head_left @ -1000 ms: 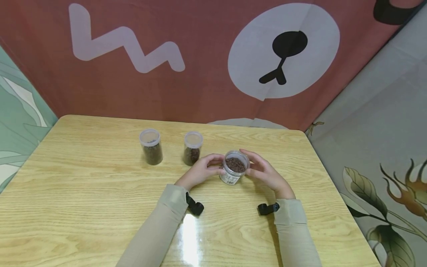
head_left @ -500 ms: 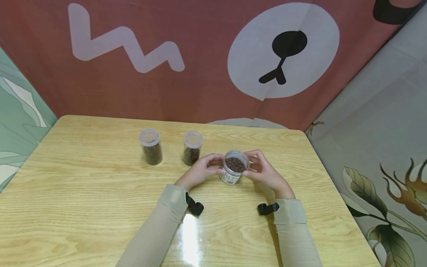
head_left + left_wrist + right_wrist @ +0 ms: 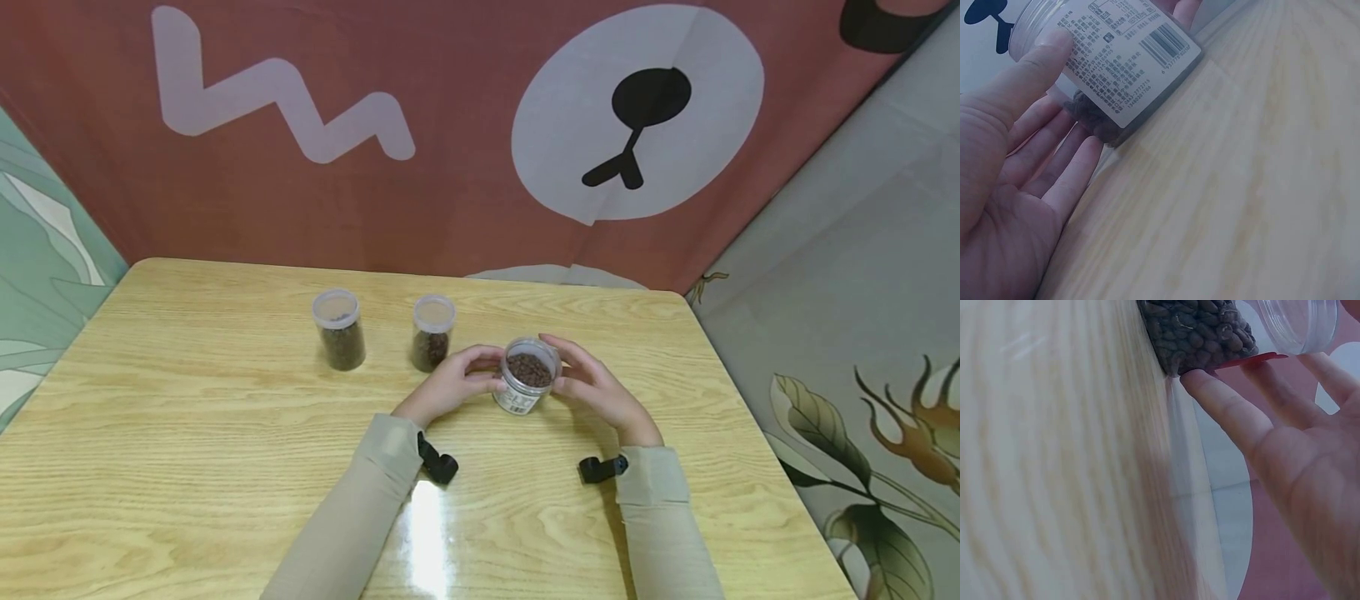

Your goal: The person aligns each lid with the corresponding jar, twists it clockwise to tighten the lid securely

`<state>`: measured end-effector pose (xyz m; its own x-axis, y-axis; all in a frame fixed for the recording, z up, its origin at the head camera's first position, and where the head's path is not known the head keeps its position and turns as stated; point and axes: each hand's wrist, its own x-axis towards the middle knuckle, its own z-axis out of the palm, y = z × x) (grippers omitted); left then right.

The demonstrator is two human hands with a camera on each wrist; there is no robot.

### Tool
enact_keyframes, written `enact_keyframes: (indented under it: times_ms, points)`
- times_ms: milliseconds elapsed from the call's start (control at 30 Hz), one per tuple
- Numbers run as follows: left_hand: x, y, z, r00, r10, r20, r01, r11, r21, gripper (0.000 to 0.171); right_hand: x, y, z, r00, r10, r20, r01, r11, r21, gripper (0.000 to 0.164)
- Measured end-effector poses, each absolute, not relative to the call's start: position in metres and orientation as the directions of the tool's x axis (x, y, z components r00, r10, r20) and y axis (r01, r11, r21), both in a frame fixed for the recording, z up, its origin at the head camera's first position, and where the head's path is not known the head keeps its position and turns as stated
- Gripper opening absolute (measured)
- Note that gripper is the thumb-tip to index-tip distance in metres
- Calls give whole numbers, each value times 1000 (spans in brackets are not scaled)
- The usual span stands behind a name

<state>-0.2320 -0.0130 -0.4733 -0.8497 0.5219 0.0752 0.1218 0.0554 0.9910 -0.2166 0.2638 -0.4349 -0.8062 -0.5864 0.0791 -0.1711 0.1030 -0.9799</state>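
A clear plastic jar [image 3: 517, 400] of dark brown bean-like pieces stands on the table between my hands, tilted slightly toward me in the head view. My left hand [image 3: 453, 386] holds its left side; the left wrist view has the thumb over the white label [image 3: 1119, 56] with a barcode and the fingers behind. My right hand [image 3: 597, 392] curves round the upper right side, thumb in front and fingers behind. In the right wrist view those fingers [image 3: 1222, 403] touch the jar below its clear ridged rim [image 3: 1304, 325]. Whether a clear lid covers the top I cannot tell.
Left of the hands stand two lidded clear jars. The nearer jar [image 3: 432, 333] has dark reddish-brown contents, the farther jar [image 3: 340, 332] finer dark greenish-brown ones. The wooden table [image 3: 225, 417] ends at a red printed cloth [image 3: 465, 208] behind.
My right hand's fingers shifted round the jar's rim, bending half a second ago, and now reach back behind it. The left hand and jar stay in place.
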Motion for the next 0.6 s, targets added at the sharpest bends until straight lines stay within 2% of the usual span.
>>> enact_keyframes:
  times_ms: [300, 600]
  points:
    - [-232, -13, -473, -854, 515, 65, 115, 65, 991, 54, -217, 264, -435, -805, -590, 60, -131, 78, -988, 63]
    - [-233, -12, -475, -854, 517, 62, 109, 61, 992, 53, -218, 265, -437, -823, -563, 79, -168, 107, -980, 58]
